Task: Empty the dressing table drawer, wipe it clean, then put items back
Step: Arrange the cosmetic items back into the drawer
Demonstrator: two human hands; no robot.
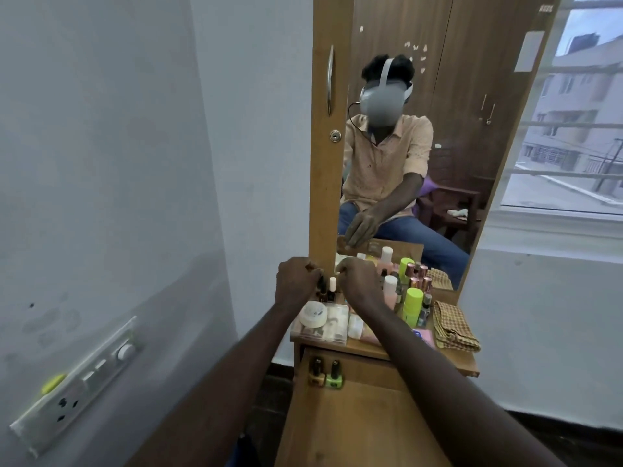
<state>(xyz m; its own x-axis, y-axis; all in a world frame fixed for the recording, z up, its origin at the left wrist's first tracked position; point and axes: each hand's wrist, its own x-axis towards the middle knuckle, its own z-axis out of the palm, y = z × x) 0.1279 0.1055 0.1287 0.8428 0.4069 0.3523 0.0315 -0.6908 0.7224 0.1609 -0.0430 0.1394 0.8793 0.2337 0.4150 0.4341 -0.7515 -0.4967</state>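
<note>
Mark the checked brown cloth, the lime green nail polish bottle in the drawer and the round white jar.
Checked brown cloth [455, 328]: head view, folded top face.
Lime green nail polish bottle [333, 380]: head view, glass body.
Round white jar [314, 314]: head view, lid.

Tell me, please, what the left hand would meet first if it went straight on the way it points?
Probably the wooden mirror frame, just past the left hand; a dark-capped bottle stands by its fingers, so depth is unclear.
</note>
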